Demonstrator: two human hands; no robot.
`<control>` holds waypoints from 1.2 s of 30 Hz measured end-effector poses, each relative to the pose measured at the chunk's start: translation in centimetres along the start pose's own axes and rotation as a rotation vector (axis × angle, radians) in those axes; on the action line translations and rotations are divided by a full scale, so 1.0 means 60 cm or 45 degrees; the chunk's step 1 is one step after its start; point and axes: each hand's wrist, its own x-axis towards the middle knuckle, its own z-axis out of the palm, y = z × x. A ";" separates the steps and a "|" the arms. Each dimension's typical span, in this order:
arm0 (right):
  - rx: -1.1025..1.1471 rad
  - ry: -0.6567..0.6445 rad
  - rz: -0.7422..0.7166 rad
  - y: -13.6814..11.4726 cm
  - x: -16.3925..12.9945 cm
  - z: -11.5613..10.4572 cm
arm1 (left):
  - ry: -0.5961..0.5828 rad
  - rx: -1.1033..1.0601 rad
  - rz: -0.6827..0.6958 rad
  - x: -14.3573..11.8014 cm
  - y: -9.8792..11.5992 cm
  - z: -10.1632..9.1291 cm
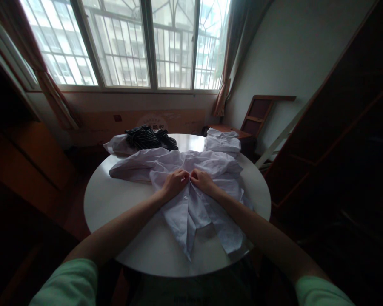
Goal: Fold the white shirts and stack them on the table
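White shirt point(194, 204) lies spread front-up on the round white table point(115, 204), sleeves out to the sides, lower edge hanging toward the person over the near rim; its button strip runs down the middle, one button visible just below the hands; left hand point(175, 182) and right hand point(203, 182) meet at the shirt's centre line, fingertips nearly touching each other; both sets of fingers curled and pinched together on the shirt fabric at the placket, exact grip on a button too small to tell; forearms bare, pale green sleeves at the bottom corners of the view; beyond the shirt, a dark striped garment point(150, 137) bunched at the far left of the table, partly on top of another pale cloth; a folded white garment point(222, 142) at the far right edge, well apart from the hands; behind the table a barred window point(130, 42) with curtains at both sides; a wooden frame point(258, 112) leaning against the right wall; dark wooden furniture on both sides of the room.
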 end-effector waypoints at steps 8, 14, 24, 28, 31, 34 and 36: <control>0.050 0.020 -0.025 0.004 0.001 0.003 | 0.015 0.020 0.002 0.000 0.003 -0.002; 0.055 0.033 -0.027 0.004 0.002 0.004 | 0.019 0.006 -0.021 0.000 0.007 -0.005; 0.110 0.029 -0.010 0.004 0.003 0.002 | 0.068 -0.036 0.028 0.001 0.006 -0.003; 0.111 0.040 -0.006 0.005 0.003 0.003 | 0.059 -0.025 0.016 0.002 0.006 -0.004; 0.123 0.058 -0.020 0.005 0.003 0.004 | 0.046 -0.009 -0.008 0.002 0.004 -0.003; 0.124 0.058 -0.021 0.003 0.003 0.003 | 0.041 -0.004 -0.019 0.002 0.002 -0.001; 0.115 0.050 -0.018 0.001 0.002 0.002 | 0.040 -0.016 -0.014 0.002 0.000 0.000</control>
